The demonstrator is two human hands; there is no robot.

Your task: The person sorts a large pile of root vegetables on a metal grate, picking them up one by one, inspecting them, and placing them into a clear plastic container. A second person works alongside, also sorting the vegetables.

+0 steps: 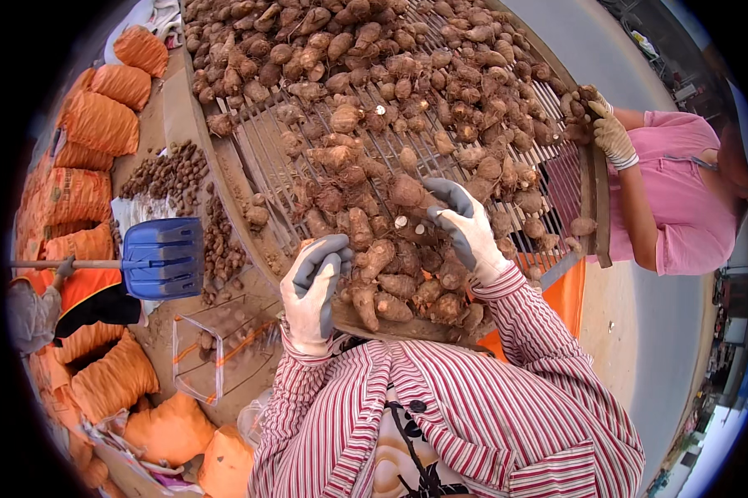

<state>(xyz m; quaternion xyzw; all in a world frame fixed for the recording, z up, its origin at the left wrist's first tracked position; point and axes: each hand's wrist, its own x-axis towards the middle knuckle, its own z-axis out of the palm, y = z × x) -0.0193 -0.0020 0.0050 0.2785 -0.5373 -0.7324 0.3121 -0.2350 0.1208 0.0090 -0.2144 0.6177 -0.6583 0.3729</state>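
Note:
Many brown, hairy taro corms [405, 190] lie on a slatted metal sorting rack [255, 146] with a wooden edge. My left hand [314, 286], in a white glove with grey coating, is above the rack's near left part; its fingers are curled, and whether they hold something is hidden. My right hand [467, 224], gloved alike, reaches over the corms with thumb and fingers bent around a brown corm. Close before me a dense heap of corms [405, 286] rests against the near edge, some with pale cut ends.
Opposite on the right, a co-worker in pink [666, 187] handles corms at the rack's edge. At left another person holds a blue shovel [165, 258] near small corms [168, 177] on the ground. Full orange mesh sacks [100, 121] line the left side; a clear crate [197, 358] stands below.

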